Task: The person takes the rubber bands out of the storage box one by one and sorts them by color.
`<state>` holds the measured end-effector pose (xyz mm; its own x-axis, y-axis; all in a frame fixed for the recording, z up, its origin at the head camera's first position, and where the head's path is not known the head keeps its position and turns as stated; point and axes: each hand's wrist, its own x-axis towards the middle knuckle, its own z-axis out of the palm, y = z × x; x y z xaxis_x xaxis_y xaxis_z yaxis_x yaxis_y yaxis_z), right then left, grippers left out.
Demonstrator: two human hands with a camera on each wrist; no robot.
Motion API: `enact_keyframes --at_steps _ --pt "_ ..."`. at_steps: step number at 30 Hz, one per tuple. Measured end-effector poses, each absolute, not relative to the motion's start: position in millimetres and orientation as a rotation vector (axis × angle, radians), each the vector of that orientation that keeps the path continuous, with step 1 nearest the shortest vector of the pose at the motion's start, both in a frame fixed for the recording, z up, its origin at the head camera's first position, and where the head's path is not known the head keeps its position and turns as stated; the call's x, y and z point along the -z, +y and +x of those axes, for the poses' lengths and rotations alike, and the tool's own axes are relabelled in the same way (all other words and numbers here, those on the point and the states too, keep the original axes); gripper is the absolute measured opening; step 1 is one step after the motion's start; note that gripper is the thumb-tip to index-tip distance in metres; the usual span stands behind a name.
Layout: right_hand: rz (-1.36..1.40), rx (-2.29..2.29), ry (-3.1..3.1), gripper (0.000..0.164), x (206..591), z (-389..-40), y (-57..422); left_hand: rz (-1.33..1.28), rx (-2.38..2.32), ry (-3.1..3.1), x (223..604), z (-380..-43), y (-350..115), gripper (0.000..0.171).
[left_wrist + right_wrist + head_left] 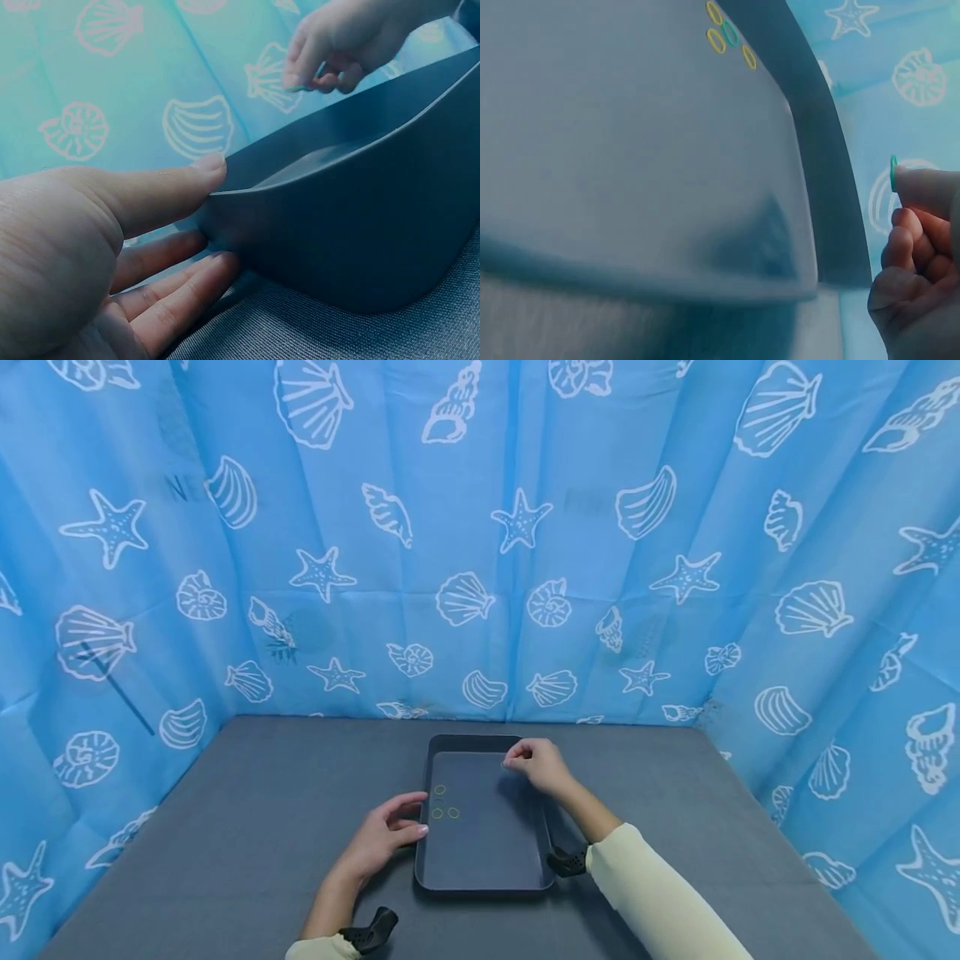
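Note:
A dark grey rectangular tray (pixel 487 860) with raised walls lies on the table. My left hand (pixel 386 835) touches its left side; in the left wrist view the thumb (pixel 206 166) rests at the rim, with the other fingers lower, by the outer wall. Over the tray's far right part, my right hand (pixel 536 762) pinches a small thin green ring (pixel 893 174) between thumb and forefinger. Inside the tray, near its left wall, lie three thin yellow rings (pixel 716 40) and one green ring (pixel 730 33), which looks faint in the head view.
Grey cloth (pixel 262 810) covers the table around the tray. A blue curtain (pixel 465 527) with white shell and starfish prints hangs behind and at both sides. Each wrist wears a black strap mount (pixel 371 931).

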<state>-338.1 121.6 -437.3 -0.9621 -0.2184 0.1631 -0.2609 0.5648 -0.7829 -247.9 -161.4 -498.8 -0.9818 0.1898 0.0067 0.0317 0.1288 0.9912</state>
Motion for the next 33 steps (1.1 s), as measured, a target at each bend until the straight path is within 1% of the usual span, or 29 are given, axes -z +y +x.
enact_keyframes --at_steps 10,23,33 --pt "0.321 -1.382 -2.686 0.006 445 -335 145 0.197 -1.982 2.267 498 -247 -161 0.051" --pt "0.311 -1.283 -2.704 0.008 464 -333 180 0.197 -1.981 2.264 494 -245 -160 0.050" --pt "0.289 -1.239 -2.721 0.007 472 -327 205 0.197 -1.985 2.263 494 -245 -160 0.051"
